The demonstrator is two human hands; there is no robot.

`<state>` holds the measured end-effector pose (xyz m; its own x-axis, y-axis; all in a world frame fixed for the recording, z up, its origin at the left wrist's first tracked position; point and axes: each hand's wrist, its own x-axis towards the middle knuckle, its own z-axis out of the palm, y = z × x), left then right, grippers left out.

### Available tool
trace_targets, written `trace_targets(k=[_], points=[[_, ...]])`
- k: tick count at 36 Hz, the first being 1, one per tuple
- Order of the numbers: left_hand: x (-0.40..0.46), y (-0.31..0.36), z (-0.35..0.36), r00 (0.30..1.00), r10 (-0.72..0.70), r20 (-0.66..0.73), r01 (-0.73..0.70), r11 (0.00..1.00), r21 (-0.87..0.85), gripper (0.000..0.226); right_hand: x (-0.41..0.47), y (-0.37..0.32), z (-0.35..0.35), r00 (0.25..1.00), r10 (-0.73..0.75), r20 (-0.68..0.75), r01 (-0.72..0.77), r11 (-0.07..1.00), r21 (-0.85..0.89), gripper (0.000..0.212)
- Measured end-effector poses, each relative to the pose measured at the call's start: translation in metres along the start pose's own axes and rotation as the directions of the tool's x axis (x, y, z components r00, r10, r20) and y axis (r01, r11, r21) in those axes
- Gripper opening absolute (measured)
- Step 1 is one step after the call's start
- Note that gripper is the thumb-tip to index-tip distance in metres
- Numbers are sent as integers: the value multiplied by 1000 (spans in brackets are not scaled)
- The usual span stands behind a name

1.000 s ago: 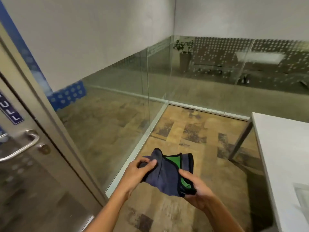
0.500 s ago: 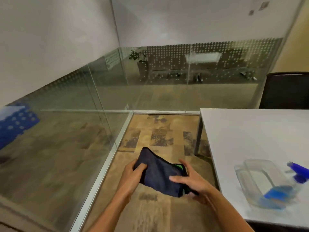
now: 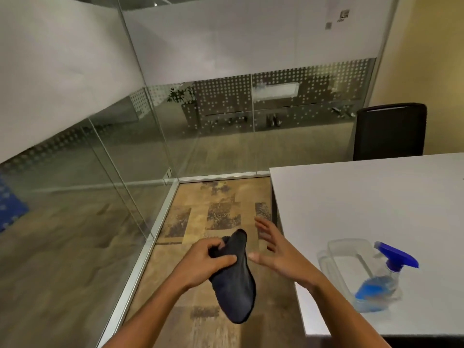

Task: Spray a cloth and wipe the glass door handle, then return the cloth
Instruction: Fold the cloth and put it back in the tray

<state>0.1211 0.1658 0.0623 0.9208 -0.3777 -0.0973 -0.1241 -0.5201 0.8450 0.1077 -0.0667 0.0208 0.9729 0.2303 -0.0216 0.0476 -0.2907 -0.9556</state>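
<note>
My left hand grips the top of a dark navy cloth, which hangs folded below it over the floor. Just to the right of the cloth is my right hand, fingers spread and holding nothing. A clear spray bottle with blue liquid and a blue trigger head stands on the white table, next to a clear plastic container. The door and its handle are out of view.
Glass partition walls run along the left and the back, meeting at a corner with a metal floor rail. A black chair stands behind the table. Patterned brown floor lies between glass and table.
The view has swung right, from the door handle to the table. My right hand has let go of the cloth and opened; the cloth now hangs from my left hand alone.
</note>
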Motion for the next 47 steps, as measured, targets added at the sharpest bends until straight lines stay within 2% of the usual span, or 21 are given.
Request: trace_targets(k=[2,5,8,9,12,15,17,19,21,23,24,27,30,32,34,36,38,40,42,45,47], points=[[5,9,-1,994,36,106,-44,996,80,34,3,-9,-4,994,-84,67,86,996,-24,98],[14,20,-4,964,92,249,-121,987,104,39,9,-17,-10,978,-124,168,139,987,-79,96],[25,28,-4,943,103,317,-130,989,64,26,12,-20,-18,979,-135,154,152,983,-99,89],[30,31,-4,941,94,325,-109,994,28,22,12,-19,-21,983,-125,131,136,988,-77,88],[44,32,-6,940,80,333,-28,987,-158,28,12,-11,-28,993,-40,115,33,998,60,87],[61,34,-4,932,98,349,38,931,-364,31,12,-2,-32,991,41,126,-57,991,123,66],[76,37,-2,957,94,275,26,915,-404,40,12,2,-34,996,73,54,-83,976,202,52],[92,38,6,981,67,181,32,868,-495,42,13,4,-37,991,108,-75,-82,954,288,49],[107,37,16,988,-9,152,110,731,-673,52,16,5,-40,966,146,-214,-70,943,326,48],[117,33,26,976,-33,216,193,588,-785,58,22,6,-44,931,179,-319,-53,929,366,50],[120,31,30,962,-16,274,233,574,-785,57,25,5,-46,914,195,-357,-45,921,387,50],[129,24,47,928,16,373,271,657,-703,59,31,4,-55,875,245,-418,-36,893,449,52],[143,24,60,958,-39,283,232,683,-693,61,34,4,-69,856,320,-406,-78,857,510,78],[151,28,65,973,-54,222,192,719,-668,51,31,5,-77,870,343,-354,-112,837,536,100],[160,29,69,984,-36,173,138,768,-626,39,26,5,-82,890,314,-331,-138,877,461,118],[166,29,70,984,27,174,79,816,-572,21,22,5,-83,895,263,-360,-131,927,352,114],[170,28,71,965,117,236,31,840,-541,19,19,6,-85,893,197,-405,-109,967,229,96],[174,26,71,921,220,322,-31,865,-501,29,16,5,-86,886,148,-440,-133,989,66,74],[178,25,70,873,294,390,-124,905,-406,57,13,4,-88,883,137,-450,-169,985,-32,67],[185,32,70,829,336,448,-258,939,-227,101,8,5,-93,888,160,-431,-248,956,-156,85],[190,39,71,808,351,473,-350,932,-93,115,5,7,-96,888,177,-425,-307,915,-262,98]])
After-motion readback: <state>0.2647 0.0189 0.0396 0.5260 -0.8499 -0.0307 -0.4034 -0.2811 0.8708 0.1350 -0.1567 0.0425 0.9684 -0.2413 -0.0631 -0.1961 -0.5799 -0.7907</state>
